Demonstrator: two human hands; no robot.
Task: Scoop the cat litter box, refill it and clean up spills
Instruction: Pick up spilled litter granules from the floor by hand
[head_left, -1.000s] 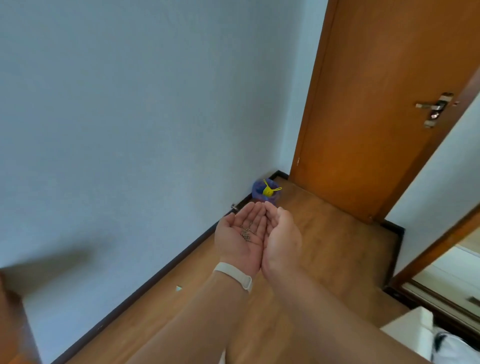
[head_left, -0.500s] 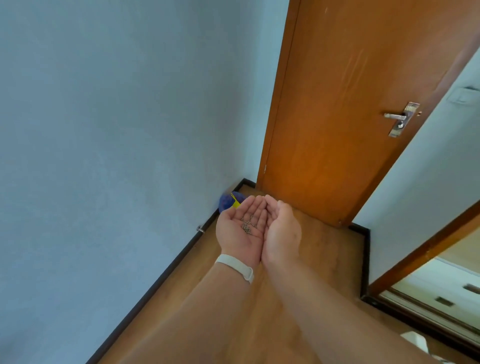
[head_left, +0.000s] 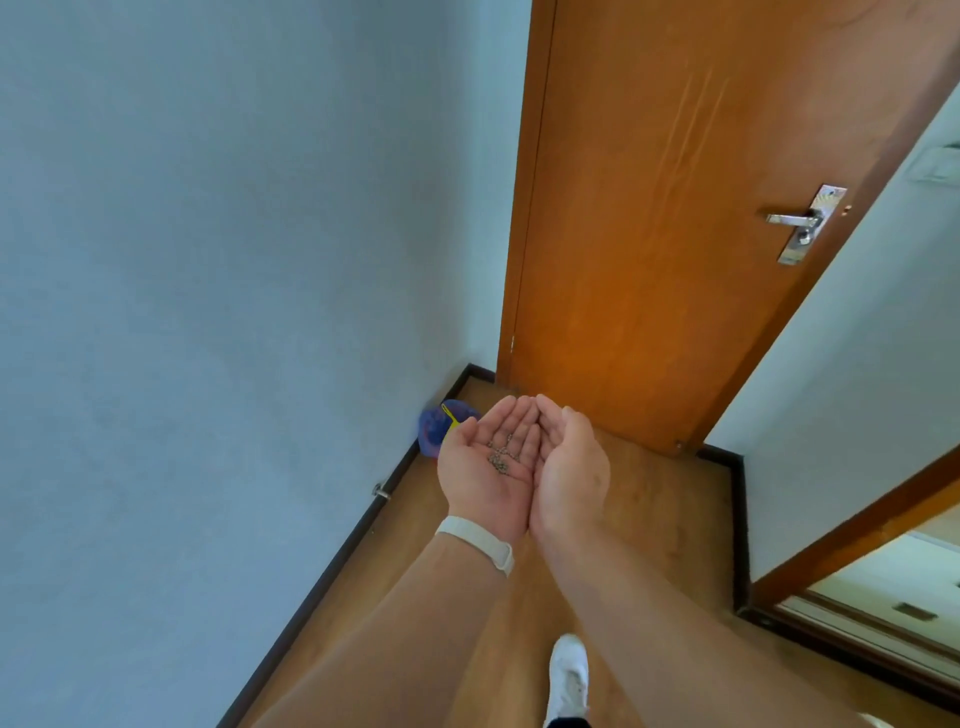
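Note:
My left hand (head_left: 483, 475) and my right hand (head_left: 571, 475) are held together, palms up, cupped side by side in front of me. A small heap of grey cat litter grains (head_left: 501, 457) lies in my left palm. A white band sits on my left wrist. Beyond my fingertips, in the floor corner by the wall, stands a blue bag (head_left: 434, 428) with a yellow tie, partly hidden behind my left hand. The litter box is not in view.
A pale blue wall fills the left. A closed wooden door (head_left: 675, 234) with a metal handle (head_left: 797, 221) stands ahead. A doorstop (head_left: 381, 490) sticks out of the dark skirting board. My white shoe (head_left: 569, 675) is on the wooden floor. Another doorway opens at the lower right.
I have walked closer to the corner; the door and blue bag loom nearer. My cupped hands keep the same pose with the grains. My shoe has come into view.

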